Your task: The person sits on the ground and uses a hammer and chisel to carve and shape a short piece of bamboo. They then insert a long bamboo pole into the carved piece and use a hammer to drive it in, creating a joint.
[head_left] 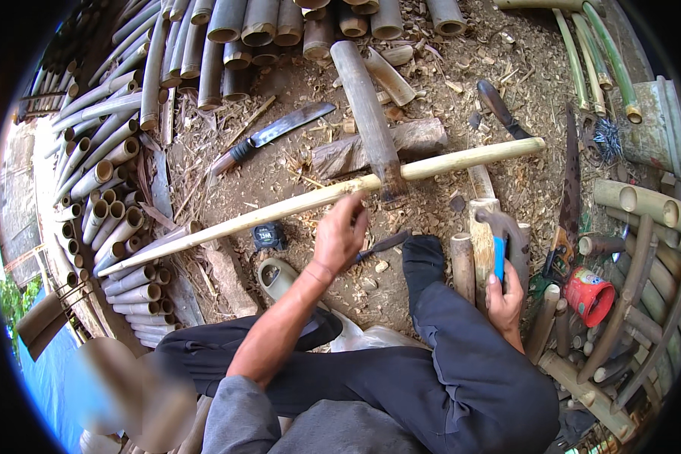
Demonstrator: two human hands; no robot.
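Observation:
My left hand (pixel 340 233) is beside a long pale peeled pole (pixel 280 206), its fingers curled close to the pole's near side. Whatever those fingers pinch, if anything, is hidden. A grey-brown bamboo length (pixel 365 110) crosses the pole and hides a short stretch of it; I cannot tell whether the pole passes under or through. In my right hand (pixel 505 299) is a claw hammer (pixel 499 240) with a blue grip, held upright near my right knee. Just beyond the hammer stands a pale wooden post (pixel 483 253). A thick log piece (pixel 416 144) lies under the bamboo length.
A machete (pixel 291 125), a dark-handled knife (pixel 499 106), a tape measure (pixel 268 236) and a handsaw (pixel 566 204) lie on the chip-strewn ground. Cut bamboo tubes (pixel 113 204) are stacked left and far. At right are a red container (pixel 589 296) and a bamboo frame (pixel 628 303).

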